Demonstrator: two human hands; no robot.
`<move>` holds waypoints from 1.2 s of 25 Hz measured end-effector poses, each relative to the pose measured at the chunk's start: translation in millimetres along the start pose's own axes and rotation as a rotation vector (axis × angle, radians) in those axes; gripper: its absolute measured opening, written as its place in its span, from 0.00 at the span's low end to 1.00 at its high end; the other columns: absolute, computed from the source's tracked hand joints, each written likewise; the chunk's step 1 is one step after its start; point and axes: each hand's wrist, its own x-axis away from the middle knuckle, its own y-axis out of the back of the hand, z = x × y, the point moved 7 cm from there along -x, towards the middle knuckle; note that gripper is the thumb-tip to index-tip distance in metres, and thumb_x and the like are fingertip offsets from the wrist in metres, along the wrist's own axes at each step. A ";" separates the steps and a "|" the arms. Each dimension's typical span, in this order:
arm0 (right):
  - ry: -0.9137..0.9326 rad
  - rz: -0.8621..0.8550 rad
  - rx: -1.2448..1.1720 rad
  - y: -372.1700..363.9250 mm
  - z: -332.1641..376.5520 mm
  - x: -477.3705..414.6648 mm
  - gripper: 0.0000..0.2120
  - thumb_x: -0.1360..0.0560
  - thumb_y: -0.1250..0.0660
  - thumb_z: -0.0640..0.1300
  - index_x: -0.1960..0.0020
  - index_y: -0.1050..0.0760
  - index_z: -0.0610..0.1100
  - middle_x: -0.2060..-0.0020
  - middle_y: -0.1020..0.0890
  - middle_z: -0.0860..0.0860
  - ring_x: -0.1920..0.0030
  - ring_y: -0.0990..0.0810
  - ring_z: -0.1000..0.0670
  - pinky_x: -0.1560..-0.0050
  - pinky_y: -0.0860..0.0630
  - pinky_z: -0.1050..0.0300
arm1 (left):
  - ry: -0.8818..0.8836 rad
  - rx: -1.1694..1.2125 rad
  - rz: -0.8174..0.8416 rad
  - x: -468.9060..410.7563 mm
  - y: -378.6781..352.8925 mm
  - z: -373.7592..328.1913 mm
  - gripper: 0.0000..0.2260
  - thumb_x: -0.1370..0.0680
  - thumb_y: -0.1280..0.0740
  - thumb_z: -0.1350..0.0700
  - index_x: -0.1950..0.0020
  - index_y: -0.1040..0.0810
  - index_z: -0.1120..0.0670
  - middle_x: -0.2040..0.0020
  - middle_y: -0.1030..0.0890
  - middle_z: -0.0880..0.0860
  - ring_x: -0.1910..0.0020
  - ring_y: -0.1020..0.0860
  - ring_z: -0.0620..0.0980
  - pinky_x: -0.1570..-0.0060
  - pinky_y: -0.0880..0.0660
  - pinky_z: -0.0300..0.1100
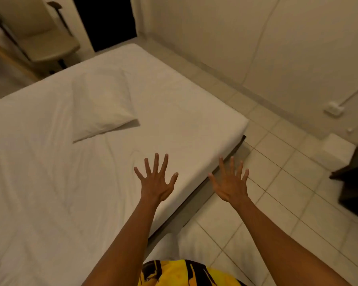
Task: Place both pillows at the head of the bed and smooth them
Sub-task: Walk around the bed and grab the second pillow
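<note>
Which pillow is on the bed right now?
The pillow lying mid-mattress, beyond both open hands. The other white pillow sits on the floor tiles beside the bed, near the person's feet.

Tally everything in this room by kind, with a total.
Pillow: 1 in view
Bed: 1
Chair: 1
Dark cabinet: 1
Hands: 2, left hand, right hand, both open and empty
Total: 6

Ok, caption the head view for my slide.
Both hands, left and right, spread empty above the bed; one pillow lies ahead.
</note>
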 end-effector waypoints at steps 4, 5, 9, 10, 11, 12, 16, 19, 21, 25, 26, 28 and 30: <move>-0.077 0.000 -0.033 13.5 -69.2 -42.5 0.39 0.22 0.60 0.71 0.19 0.67 0.55 0.19 0.63 0.42 0.21 0.65 0.36 0.24 0.65 0.33 | -0.162 -0.116 -0.015 -67.7 -10.7 -86.6 0.34 0.22 0.57 0.30 0.22 0.68 0.41 0.19 0.65 0.51 0.21 0.64 0.62 0.30 0.68 0.71; -0.105 0.003 -0.040 17.4 -89.8 -58.9 0.38 0.23 0.60 0.71 0.20 0.68 0.55 0.19 0.63 0.42 0.21 0.66 0.36 0.24 0.65 0.34 | -0.194 -0.126 -0.013 -90.1 -14.4 -108.6 0.35 0.22 0.57 0.30 0.22 0.68 0.41 0.19 0.65 0.52 0.21 0.64 0.62 0.30 0.68 0.71; -0.210 0.008 -0.053 50.0 -162.3 -117.5 0.40 0.25 0.64 0.73 0.20 0.69 0.55 0.19 0.63 0.42 0.21 0.65 0.35 0.23 0.65 0.33 | -0.277 -0.147 0.017 -173.6 -21.0 -194.5 0.35 0.22 0.57 0.29 0.22 0.68 0.41 0.19 0.65 0.52 0.21 0.64 0.61 0.30 0.69 0.71; -0.234 -0.011 -0.073 60.4 -180.4 -135.3 0.40 0.26 0.66 0.73 0.20 0.69 0.55 0.19 0.63 0.42 0.21 0.65 0.35 0.24 0.65 0.34 | -0.302 -0.151 0.036 -193.6 -22.9 -216.9 0.34 0.22 0.57 0.29 0.22 0.69 0.41 0.20 0.66 0.52 0.21 0.64 0.61 0.30 0.69 0.71; -0.253 -0.030 -0.067 73.7 -194.9 -155.7 0.41 0.26 0.67 0.73 0.20 0.69 0.55 0.19 0.63 0.42 0.21 0.65 0.35 0.24 0.65 0.34 | -0.324 -0.193 0.033 -214.2 -20.8 -240.2 0.34 0.22 0.58 0.29 0.22 0.69 0.41 0.20 0.66 0.52 0.21 0.64 0.61 0.30 0.68 0.71; -0.268 -0.044 -0.088 83.0 -209.6 -173.1 0.40 0.26 0.66 0.72 0.20 0.68 0.55 0.19 0.63 0.42 0.21 0.65 0.35 0.24 0.66 0.34 | -0.336 -0.192 0.039 -233.4 -20.7 -259.6 0.34 0.22 0.58 0.29 0.22 0.69 0.41 0.20 0.66 0.52 0.21 0.63 0.62 0.30 0.67 0.72; -0.316 -0.077 -0.134 114.4 -266.3 -233.9 0.41 0.26 0.66 0.73 0.20 0.68 0.55 0.20 0.64 0.42 0.21 0.66 0.36 0.24 0.66 0.35 | -0.384 -0.237 0.091 -295.7 -24.7 -338.8 0.34 0.22 0.59 0.29 0.23 0.71 0.41 0.20 0.68 0.52 0.22 0.66 0.61 0.30 0.68 0.71; -0.325 -0.078 -0.145 135.0 -319.4 -282.4 0.43 0.29 0.70 0.74 0.20 0.69 0.54 0.20 0.64 0.41 0.21 0.66 0.36 0.24 0.66 0.35 | -0.391 -0.243 0.118 -346.4 -33.1 -397.4 0.35 0.23 0.60 0.29 0.23 0.71 0.42 0.20 0.68 0.53 0.22 0.66 0.61 0.30 0.68 0.70; -0.334 -0.092 -0.154 148.4 -364.2 -316.5 0.43 0.29 0.71 0.73 0.20 0.69 0.54 0.20 0.63 0.41 0.21 0.66 0.36 0.23 0.65 0.34 | -0.383 -0.238 0.134 -376.6 -40.2 -439.8 0.35 0.23 0.61 0.29 0.23 0.70 0.42 0.20 0.68 0.53 0.21 0.65 0.62 0.29 0.68 0.70; -0.298 -0.101 -0.128 203.2 -438.1 -382.0 0.41 0.26 0.68 0.72 0.19 0.67 0.54 0.19 0.62 0.41 0.20 0.65 0.36 0.23 0.64 0.34 | -0.388 -0.222 0.127 -436.8 -37.4 -528.8 0.34 0.24 0.64 0.29 0.23 0.72 0.41 0.21 0.68 0.53 0.21 0.65 0.61 0.29 0.65 0.71; -0.272 -0.130 -0.101 217.5 -453.5 -400.0 0.40 0.25 0.67 0.71 0.19 0.66 0.54 0.19 0.61 0.41 0.20 0.65 0.36 0.23 0.64 0.35 | -0.383 -0.200 0.115 -450.5 -36.0 -549.9 0.34 0.25 0.65 0.29 0.24 0.73 0.41 0.21 0.69 0.53 0.22 0.65 0.61 0.28 0.65 0.71; -0.236 -0.139 -0.054 240.0 -481.9 -439.1 0.39 0.24 0.66 0.71 0.19 0.65 0.54 0.19 0.61 0.41 0.20 0.65 0.36 0.23 0.65 0.35 | -0.400 -0.196 0.087 -477.7 -31.7 -588.0 0.34 0.26 0.67 0.29 0.24 0.73 0.40 0.21 0.69 0.53 0.22 0.66 0.60 0.28 0.66 0.70; -0.199 -0.112 -0.053 256.1 -498.0 -475.0 0.39 0.25 0.68 0.71 0.19 0.66 0.54 0.19 0.61 0.41 0.20 0.65 0.36 0.23 0.65 0.35 | -0.375 -0.187 0.091 -505.4 -27.7 -612.3 0.34 0.27 0.68 0.29 0.24 0.73 0.40 0.21 0.68 0.53 0.22 0.66 0.60 0.29 0.67 0.70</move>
